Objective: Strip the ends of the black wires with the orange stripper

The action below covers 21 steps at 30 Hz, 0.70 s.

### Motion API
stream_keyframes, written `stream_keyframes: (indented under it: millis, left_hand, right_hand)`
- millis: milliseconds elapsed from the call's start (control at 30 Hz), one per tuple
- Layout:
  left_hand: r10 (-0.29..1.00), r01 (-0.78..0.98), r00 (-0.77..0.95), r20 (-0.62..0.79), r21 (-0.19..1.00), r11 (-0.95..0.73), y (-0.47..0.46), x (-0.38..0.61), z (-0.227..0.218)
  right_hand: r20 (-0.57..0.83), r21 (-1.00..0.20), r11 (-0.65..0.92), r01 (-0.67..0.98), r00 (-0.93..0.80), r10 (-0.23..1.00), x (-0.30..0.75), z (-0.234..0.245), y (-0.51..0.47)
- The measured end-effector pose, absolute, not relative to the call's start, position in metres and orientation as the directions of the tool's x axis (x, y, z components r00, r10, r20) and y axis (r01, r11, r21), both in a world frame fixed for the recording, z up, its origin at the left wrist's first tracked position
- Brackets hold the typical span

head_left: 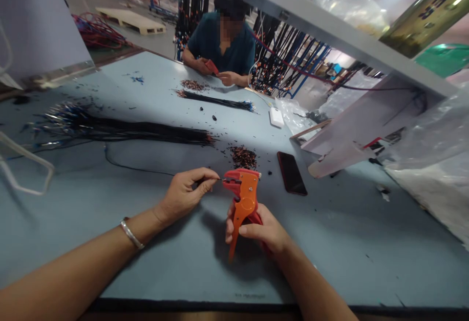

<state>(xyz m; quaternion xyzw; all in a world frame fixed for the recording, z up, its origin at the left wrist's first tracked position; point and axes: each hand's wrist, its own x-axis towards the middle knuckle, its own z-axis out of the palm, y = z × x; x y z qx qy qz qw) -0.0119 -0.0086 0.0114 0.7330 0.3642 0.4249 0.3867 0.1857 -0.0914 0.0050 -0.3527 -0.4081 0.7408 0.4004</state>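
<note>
My left hand (188, 191) pinches a thin black wire (142, 169) near its end, thumb against forefinger. The wire's tip reaches the jaws of an orange and red wire stripper (246, 199). Wrapped round the stripper's handles is my right hand (262, 230), holding the tool upright above the table. Just behind the jaws lies a heap of short copper-coloured and black scraps (244, 157). A long bundle of black wires (139, 130) stretches across the table to the left, with blue and metallic ends at its left side and coppery ends at its right.
Across the table (348, 262) a person (223, 42) holds a red tool. Before that person lie a smaller wire bundle (216, 99) and more scraps (194, 85). A phone (291, 173) and a white box (276, 117) sit to the right. Overhead runs a grey shelf beam (311, 10).
</note>
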Motion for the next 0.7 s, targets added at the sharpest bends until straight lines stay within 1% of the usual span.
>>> stream_keyframes:
  millis: [133, 300, 533, 700]
  left_hand:
    - [0.84, 0.107, 0.394, 0.374, 0.889, -0.446, -0.014, -0.013, 0.015]
    - [0.818, 0.038, 0.415, 0.397, 0.891, -0.452, -0.019, -0.013, 0.017]
    - [0.839, 0.035, 0.396, 0.373, 0.907, -0.42, -0.023, -0.013, 0.022]
    - [0.828, 0.041, 0.389, 0.403, 0.891, -0.453, -0.025, -0.013, 0.021]
  right_hand:
    - [-0.13, -0.919, -0.284, -0.272, -0.47, 0.873, 0.183, 0.011, -0.095]
    - [-0.11, -0.939, -0.246, -0.24, -0.467, 0.877, 0.18, 0.015, -0.098]
    - [-0.109, -0.965, -0.206, -0.161, -0.469, 0.876, 0.18, 0.018, -0.102]
    - [-0.126, -0.97, -0.208, -0.123, -0.476, 0.87, 0.181, 0.02, -0.102]
